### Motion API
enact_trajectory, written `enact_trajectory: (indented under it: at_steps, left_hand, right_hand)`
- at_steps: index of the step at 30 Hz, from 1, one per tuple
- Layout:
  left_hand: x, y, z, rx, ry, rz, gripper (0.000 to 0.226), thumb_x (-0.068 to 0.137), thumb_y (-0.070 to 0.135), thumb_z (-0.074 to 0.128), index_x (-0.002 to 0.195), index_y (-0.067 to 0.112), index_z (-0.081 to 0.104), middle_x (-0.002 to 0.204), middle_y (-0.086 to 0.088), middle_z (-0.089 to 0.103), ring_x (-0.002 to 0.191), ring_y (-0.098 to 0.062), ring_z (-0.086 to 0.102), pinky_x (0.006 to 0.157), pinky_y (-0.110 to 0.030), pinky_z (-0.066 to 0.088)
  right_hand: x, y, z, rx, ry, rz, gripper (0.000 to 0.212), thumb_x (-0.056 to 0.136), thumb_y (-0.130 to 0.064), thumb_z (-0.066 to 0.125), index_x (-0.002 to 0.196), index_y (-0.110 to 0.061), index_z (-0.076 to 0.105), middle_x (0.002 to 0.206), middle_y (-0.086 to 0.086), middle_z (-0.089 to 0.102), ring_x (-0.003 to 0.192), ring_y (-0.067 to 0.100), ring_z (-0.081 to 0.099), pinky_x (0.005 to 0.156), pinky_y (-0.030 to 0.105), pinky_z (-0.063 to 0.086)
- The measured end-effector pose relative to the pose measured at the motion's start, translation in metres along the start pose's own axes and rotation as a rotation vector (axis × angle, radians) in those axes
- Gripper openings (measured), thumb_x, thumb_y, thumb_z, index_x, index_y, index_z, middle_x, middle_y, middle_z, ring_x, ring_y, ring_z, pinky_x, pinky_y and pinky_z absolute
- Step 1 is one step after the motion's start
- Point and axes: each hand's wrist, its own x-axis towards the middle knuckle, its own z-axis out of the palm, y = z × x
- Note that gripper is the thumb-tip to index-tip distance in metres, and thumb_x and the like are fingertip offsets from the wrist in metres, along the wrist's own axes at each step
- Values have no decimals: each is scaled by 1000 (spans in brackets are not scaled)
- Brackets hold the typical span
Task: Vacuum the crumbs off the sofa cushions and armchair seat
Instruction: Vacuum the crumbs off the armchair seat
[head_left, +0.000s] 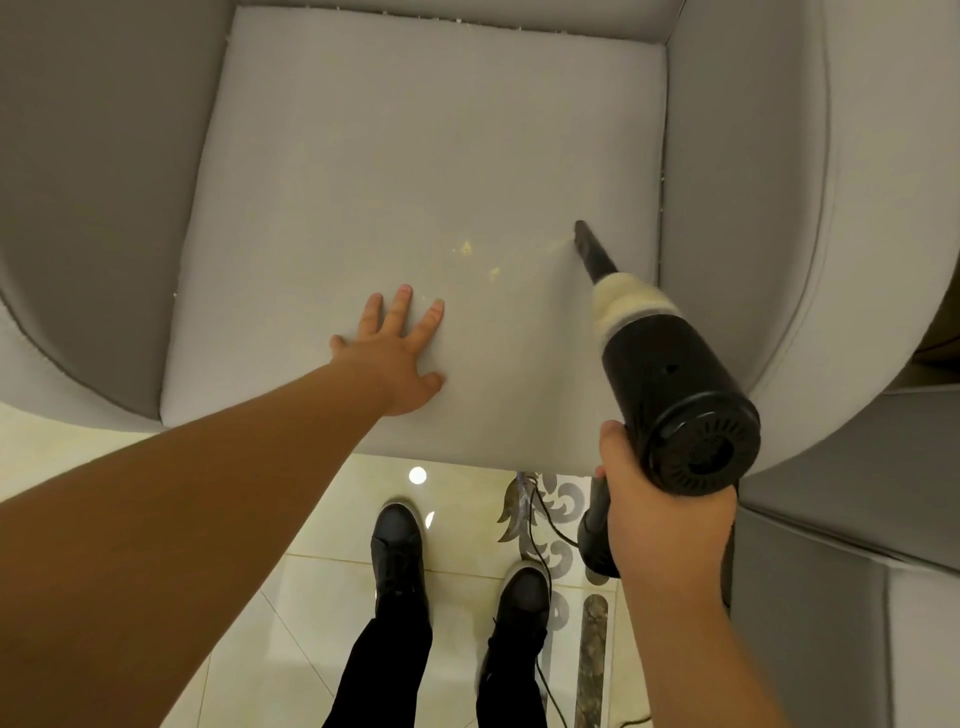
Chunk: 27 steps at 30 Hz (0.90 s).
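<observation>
Few yellowish crumbs (466, 248) are lying on the grey seat (395, 156) of the armchair (779, 156), between the left hand (397, 358) and the vacuum (670, 384). Its black nozzle (589, 248) is touching the seat just right of them. The left hand is pressing flat, fingers (402, 304) spread. The right hand (660, 519) is gripping the vacuum's handle, fingers wrapped round it. Black shoes (397, 540) are standing on the tiled floor (291, 525), a cord (545, 519) trailing beside them.

Bare forearms, black trousers (395, 670), black lace-up shoes (399, 551) with pale soles.
</observation>
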Motion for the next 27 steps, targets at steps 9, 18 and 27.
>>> enact_trajectory:
  at_steps: [9, 18, 27]
  left_hand:
    - [-2, -1, -5, -19, -26, 1, 94, 95, 70, 47, 154, 55, -25, 165, 13, -36, 156, -24, -25, 121, -67, 18]
    - [-7, -5, -9, -11, -25, 10, 99, 93, 70, 50, 152, 56, -28, 164, 12, -38, 156, -25, -25, 120, -68, 17]
    - [-16, -40, 6, -73, 19, -125, 105, 91, 70, 54, 151, 53, -31, 165, 11, -37, 157, -26, -23, 118, -71, 18]
  right_hand:
    - [-10, 2, -5, 4, 6, -18, 21, 82, -23, 83, 99, -22, 71, 83, 4, 76, 77, 19, 74, 71, 28, 59]
    - [-30, 11, -11, -132, -189, 22, 30, 79, -23, 85, 105, -15, 72, 81, 1, 76, 67, 7, 71, 58, 13, 54]
    - [-20, -4, 20, -61, -226, -37, 20, 83, -20, 85, 91, -23, 68, 65, -10, 71, 60, 4, 68, 54, 15, 54]
